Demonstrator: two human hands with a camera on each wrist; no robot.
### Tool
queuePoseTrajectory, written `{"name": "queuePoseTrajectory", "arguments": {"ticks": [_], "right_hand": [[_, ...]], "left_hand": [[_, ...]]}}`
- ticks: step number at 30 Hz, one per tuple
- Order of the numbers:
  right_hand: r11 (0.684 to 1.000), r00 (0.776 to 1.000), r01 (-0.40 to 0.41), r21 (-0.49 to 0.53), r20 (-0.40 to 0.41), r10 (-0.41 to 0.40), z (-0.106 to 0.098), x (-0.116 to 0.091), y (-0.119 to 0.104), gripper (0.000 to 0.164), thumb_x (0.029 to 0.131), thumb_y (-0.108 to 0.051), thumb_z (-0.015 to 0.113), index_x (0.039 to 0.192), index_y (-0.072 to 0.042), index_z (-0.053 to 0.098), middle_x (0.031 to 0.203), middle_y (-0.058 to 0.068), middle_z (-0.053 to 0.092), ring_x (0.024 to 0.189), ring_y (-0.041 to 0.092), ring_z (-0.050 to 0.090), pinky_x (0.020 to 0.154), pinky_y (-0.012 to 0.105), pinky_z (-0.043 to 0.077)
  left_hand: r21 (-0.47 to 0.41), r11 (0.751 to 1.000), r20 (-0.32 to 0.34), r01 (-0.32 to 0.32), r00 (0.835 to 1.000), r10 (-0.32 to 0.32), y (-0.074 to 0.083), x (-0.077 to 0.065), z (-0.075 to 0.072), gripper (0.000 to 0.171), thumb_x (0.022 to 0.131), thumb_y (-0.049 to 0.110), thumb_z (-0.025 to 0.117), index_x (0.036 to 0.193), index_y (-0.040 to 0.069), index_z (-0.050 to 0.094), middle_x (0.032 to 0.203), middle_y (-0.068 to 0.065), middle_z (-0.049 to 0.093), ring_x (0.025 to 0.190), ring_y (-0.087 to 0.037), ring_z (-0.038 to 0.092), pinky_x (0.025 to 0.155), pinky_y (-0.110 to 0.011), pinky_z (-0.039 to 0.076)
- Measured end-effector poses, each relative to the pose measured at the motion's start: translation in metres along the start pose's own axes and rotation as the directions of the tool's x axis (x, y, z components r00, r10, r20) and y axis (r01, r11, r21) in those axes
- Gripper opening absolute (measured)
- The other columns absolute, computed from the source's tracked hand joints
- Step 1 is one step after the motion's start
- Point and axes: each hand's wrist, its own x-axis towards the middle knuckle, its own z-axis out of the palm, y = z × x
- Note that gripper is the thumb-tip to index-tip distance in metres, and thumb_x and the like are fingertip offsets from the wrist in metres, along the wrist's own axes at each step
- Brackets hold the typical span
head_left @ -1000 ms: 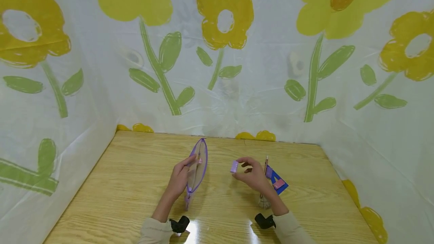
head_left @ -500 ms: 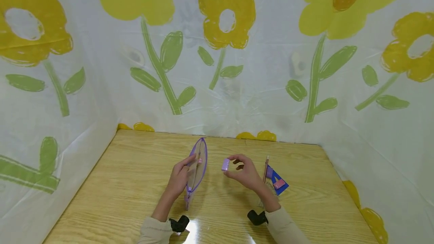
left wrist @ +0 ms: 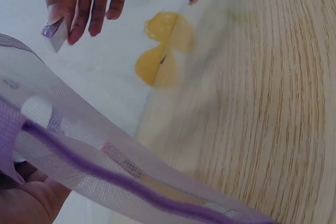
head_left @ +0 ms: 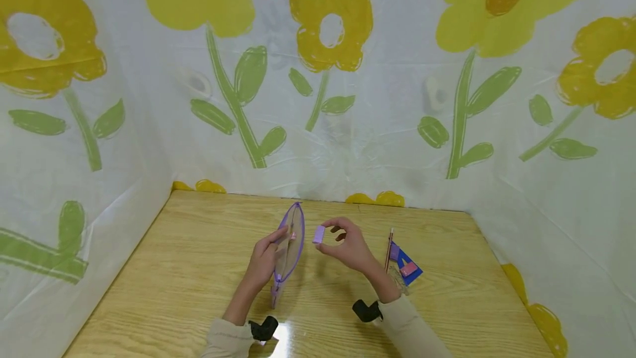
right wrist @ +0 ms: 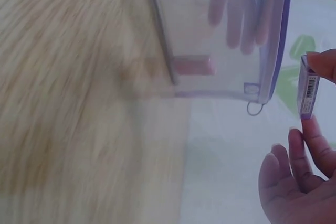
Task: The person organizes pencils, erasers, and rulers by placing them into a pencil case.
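Observation:
My left hand point(head_left: 263, 264) grips a see-through mesh zip pouch point(right wrist: 194, 30) with purple trim by its side, holding it on edge above the table, its mouth spread apart. A pink block point(right wrist: 193, 65) shows through the mesh, inside near the bottom, beside a thin grey stick point(right wrist: 163, 30). Just right of the pouch, my right hand point(head_left: 351, 247) pinches a small purple eraser point(head_left: 318, 235) between thumb and index finger. Its white side carries a barcode, seen in the right wrist view. A gap separates this eraser from the pouch.
On the wooden table point(head_left: 199, 258), right of my right forearm, lie a pencil point(head_left: 389, 250), a blue triangular piece point(head_left: 414, 277), a pink block point(head_left: 409, 269) and a purple piece point(head_left: 395, 252). A pale crumpled item is partly behind the forearm. Flower-printed white sheets point(head_left: 377, 142) wall the table.
My right hand has moved left and slightly away from me with the eraser, closer to the pouch. The left hand and pouch have stayed in place.

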Motion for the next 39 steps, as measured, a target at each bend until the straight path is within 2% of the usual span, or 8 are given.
{"name": "queuePoseTrajectory", "arguments": {"ticks": [2,5,9,15,25,33,39], "right_hand": [[1.000,1.000,0.004,-0.005,0.006,-0.004,0.003,0.003,0.003,0.041,0.080,-0.019,0.086,0.118,-0.016,0.070,0.122,0.005,0.063,0.104,0.026,0.056,0.083,0.044,0.053],[1.000,1.000,0.019,0.013,0.013,-0.019,0.008,0.005,-0.001,0.042,0.081,-0.015,0.086,0.119,-0.013,0.070,0.122,0.007,0.063,0.105,0.028,0.055,0.085,0.051,0.052],[0.999,0.999,0.031,0.020,0.011,-0.031,0.013,0.006,-0.006,0.044,0.080,-0.011,0.086,0.120,-0.010,0.069,0.125,0.011,0.063,0.107,0.035,0.056,0.085,0.050,0.052],[0.998,0.998,0.057,0.015,0.028,-0.058,0.017,0.009,-0.008,0.042,0.080,-0.014,0.086,0.119,-0.011,0.070,0.124,0.009,0.063,0.106,0.031,0.058,0.084,0.055,0.053],[0.998,0.996,0.058,-0.010,0.068,-0.058,0.026,0.012,-0.007,0.041,0.081,-0.023,0.085,0.118,-0.017,0.070,0.121,0.004,0.063,0.103,0.021,0.055,0.084,0.056,0.054],[0.997,0.993,0.071,0.022,0.095,-0.073,0.030,0.013,-0.008,0.038,0.081,-0.022,0.086,0.116,-0.019,0.072,0.120,0.004,0.062,0.106,0.033,0.056,0.085,0.060,0.052],[0.995,0.990,0.098,-0.003,0.102,-0.097,0.032,0.013,-0.011,0.039,0.083,-0.023,0.084,0.119,-0.014,0.072,0.123,0.006,0.062,0.104,0.025,0.056,0.083,0.055,0.053]], "left_hand": [[-0.006,1.000,0.004,0.006,1.000,-0.006,0.000,-0.001,0.000,0.048,0.102,-0.002,0.027,0.146,-0.012,0.046,0.154,-0.025,0.044,0.148,-0.043,0.032,0.120,-0.060,0.030],[-0.007,1.000,0.007,0.014,1.000,-0.014,0.000,-0.002,0.000,0.048,0.103,-0.002,0.028,0.146,-0.011,0.046,0.155,-0.025,0.043,0.148,-0.043,0.031,0.119,-0.062,0.030],[-0.005,1.000,0.009,0.018,1.000,-0.018,-0.001,-0.002,0.000,0.049,0.102,-0.002,0.027,0.146,-0.010,0.046,0.155,-0.026,0.043,0.148,-0.044,0.032,0.118,-0.064,0.030],[0.007,1.000,-0.008,0.010,1.000,-0.010,-0.001,-0.002,0.000,0.050,0.101,-0.003,0.027,0.145,-0.009,0.048,0.153,-0.026,0.046,0.146,-0.045,0.034,0.116,-0.066,0.032],[-0.032,0.999,-0.005,-0.009,1.000,0.009,-0.003,0.000,-0.001,0.049,0.100,-0.005,0.027,0.145,-0.013,0.046,0.151,-0.031,0.045,0.144,-0.046,0.039,0.114,-0.059,0.038],[-0.067,0.998,0.010,-0.007,1.000,0.008,-0.003,0.002,-0.003,0.051,0.098,-0.007,0.025,0.146,-0.014,0.043,0.151,-0.035,0.041,0.145,-0.047,0.035,0.115,-0.057,0.038],[-0.075,0.997,0.025,-0.020,0.999,0.022,-0.004,0.002,-0.004,0.052,0.098,-0.008,0.023,0.146,-0.016,0.041,0.155,-0.034,0.037,0.145,-0.048,0.035,0.114,-0.059,0.038]]}}
